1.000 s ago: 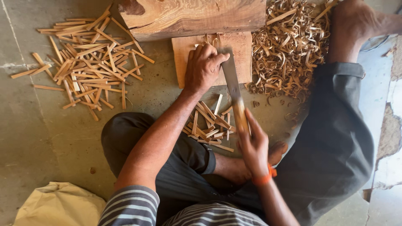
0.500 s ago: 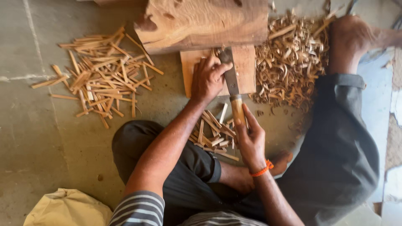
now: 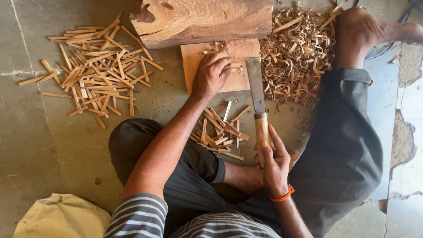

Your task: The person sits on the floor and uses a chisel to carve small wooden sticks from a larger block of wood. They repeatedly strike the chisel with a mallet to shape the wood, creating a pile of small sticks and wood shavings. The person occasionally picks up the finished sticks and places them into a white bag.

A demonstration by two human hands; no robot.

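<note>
Here the right hand (image 3: 274, 164) grips a broad steel blade with a wooden handle (image 3: 257, 102) over the flat board (image 3: 197, 62), while the left hand (image 3: 211, 75) pinches a thin wood sliver (image 3: 236, 65) steady there.

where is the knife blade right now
In the head view, the knife blade lies over the right edge of the flat board, between the left hand and the curled shavings.

I'm seeing a grey concrete floor (image 3: 53, 145), stained and seamed, its surface cracking and flaking at the right edge (image 3: 403, 141). Soft daylight is falling evenly; no walls showing.
</note>
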